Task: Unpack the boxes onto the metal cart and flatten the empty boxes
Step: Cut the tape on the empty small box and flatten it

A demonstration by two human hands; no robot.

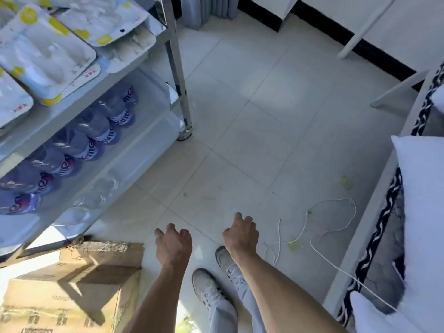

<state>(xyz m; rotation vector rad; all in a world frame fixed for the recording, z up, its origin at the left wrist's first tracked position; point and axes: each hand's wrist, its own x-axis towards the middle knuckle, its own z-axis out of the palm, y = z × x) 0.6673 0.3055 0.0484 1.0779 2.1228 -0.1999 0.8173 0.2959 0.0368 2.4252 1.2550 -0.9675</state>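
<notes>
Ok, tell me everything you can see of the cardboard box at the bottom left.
The cardboard box is plain brown corrugated card with faint dark print on its sides and clear tape across one flap. It sits on the floor at the lower left, just below the metal cart. Its top flaps are open and partly folded inward, casting a shadow into it; what it holds, if anything, is not visible. Neither hand touches it.

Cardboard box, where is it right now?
In the head view the cardboard box sits on the floor at bottom left, just below the metal cart and beside the left forearm; neither of the hands touches it.
</notes>
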